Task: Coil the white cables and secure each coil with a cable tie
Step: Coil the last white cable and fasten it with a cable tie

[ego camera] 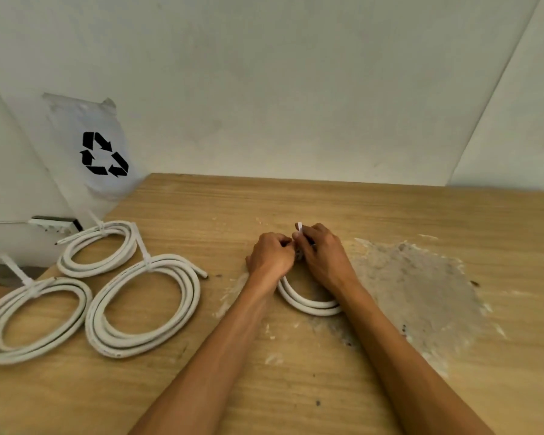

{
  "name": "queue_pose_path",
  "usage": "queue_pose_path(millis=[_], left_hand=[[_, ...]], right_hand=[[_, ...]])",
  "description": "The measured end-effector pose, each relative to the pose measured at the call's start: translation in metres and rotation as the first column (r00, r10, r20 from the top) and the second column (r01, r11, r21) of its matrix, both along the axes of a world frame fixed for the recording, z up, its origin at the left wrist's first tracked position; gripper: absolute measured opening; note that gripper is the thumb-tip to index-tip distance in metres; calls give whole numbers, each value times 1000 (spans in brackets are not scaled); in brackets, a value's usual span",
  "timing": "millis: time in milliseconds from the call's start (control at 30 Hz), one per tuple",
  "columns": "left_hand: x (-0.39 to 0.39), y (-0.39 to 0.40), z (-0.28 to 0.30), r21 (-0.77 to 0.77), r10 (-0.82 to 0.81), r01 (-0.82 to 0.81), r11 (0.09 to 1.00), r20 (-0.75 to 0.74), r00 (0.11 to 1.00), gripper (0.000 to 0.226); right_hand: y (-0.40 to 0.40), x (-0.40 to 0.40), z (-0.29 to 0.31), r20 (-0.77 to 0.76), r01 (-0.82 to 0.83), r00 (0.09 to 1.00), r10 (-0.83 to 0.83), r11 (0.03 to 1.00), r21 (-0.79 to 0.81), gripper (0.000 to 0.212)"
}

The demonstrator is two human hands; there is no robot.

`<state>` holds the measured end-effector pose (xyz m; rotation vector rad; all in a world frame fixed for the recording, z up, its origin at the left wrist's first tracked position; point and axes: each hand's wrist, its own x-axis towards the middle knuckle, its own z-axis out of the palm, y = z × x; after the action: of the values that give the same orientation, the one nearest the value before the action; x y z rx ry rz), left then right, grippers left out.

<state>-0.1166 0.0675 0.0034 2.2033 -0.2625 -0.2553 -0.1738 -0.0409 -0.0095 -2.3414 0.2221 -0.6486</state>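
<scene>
Left hand [272, 255] and right hand [322, 255] meet knuckle to knuckle at table centre, both pinched narrow on a white cable tie [299, 228] whose free tail points to 12 o'clock, at the far side of a fourth coil [308, 301]; only its near arc, two white strands, shows between the wrists. Three finished coils, each white, flat, oval and tied once, lie at 9 o'clock on the wooden table [390, 208]: far coil [99, 248], middle coil [145, 304], near coil [33, 318].

Three tied coils [107, 293] crowd the table's [327, 208] left; its far strip and right side lie open.
</scene>
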Motion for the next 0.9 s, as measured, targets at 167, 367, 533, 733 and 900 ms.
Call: queue_pose_path(millis=[167, 367, 533, 733, 900], left_hand=[[-26, -11, -6, -187, 203, -180, 966, 107, 973, 17], [-34, -8, -18, -316, 263, -194, 929, 193, 945, 17], [-34, -8, -18, -343, 273, -200, 918, 178, 946, 14], [-35, -8, -17, -355, 284, -204, 912, 189, 940, 15], [-34, -9, -17, -356, 299, -218, 909, 189, 935, 18]], right_hand=[[-2, -1, -1, -19, -13, 1000, 12, 1000, -2, 32], [-1, -10, 6, -1, -4, 1000, 5, 973, 229, 37], [-1, -14, 6, 95, 80, 990, -102, 974, 213, 21], [1, -15, 0, 164, 124, 978, -126, 992, 22, 10], [2, -17, 2, 105, 103, 989, -101, 995, -13, 10]])
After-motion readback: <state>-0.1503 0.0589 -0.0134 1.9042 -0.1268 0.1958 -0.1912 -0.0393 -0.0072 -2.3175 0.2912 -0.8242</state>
